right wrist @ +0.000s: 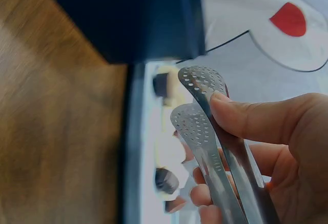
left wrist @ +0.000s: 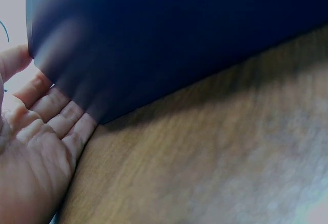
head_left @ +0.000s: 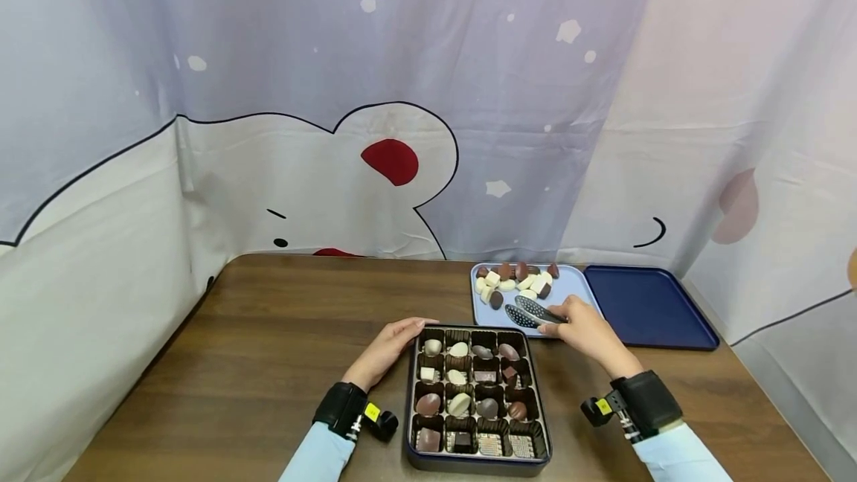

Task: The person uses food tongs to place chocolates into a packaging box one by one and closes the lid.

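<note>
In the head view, a dark blue box (head_left: 478, 465) holds a divided insert with a chocolate in most compartments; the two at the near right show only their patterned bottoms. My left hand (head_left: 390, 348) rests at the box's far left corner, its fingers laid against the side wall in the left wrist view. My right hand (head_left: 584, 329) grips perforated metal tongs (right wrist: 225, 165) between thumb and fingers. The two tong heads stand slightly apart with nothing between them, over the near part of a light blue tray (head_left: 485, 318). White and brown chocolates (head_left: 506, 285) are heaped on that tray's far part.
A dark blue lid-like tray (head_left: 649, 307) lies right of the light blue one. The wooden table (head_left: 301, 333) ends at a printed curtain (head_left: 509, 95) behind.
</note>
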`<state>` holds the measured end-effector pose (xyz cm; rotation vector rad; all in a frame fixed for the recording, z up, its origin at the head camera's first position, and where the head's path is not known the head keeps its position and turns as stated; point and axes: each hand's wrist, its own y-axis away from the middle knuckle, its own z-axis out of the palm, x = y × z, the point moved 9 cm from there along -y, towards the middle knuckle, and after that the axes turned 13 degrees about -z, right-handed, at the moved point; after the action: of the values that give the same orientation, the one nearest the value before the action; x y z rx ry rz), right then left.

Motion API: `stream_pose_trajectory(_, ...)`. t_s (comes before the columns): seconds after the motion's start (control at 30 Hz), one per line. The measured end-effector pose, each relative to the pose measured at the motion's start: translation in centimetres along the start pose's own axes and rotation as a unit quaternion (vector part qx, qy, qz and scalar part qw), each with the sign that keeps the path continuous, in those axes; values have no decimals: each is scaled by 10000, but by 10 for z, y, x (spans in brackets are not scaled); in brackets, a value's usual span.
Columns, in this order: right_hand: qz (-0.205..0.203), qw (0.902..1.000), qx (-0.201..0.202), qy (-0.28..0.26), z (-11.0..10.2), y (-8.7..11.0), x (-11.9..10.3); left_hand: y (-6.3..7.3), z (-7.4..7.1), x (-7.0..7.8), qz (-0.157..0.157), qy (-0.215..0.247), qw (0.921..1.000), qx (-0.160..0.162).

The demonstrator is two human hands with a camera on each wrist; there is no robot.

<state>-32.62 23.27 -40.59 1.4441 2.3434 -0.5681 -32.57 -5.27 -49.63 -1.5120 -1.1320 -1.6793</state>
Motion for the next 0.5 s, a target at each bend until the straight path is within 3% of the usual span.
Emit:
stream_pose_trajectory(0.33,-456,9988,-69,136,18,-15,6,2,0,-1,24,-31,10000,52)
stream_pose_trajectory(0.5,-361,9991,29,204,20,-20,8,1,0,1,80,-77,9999,34)
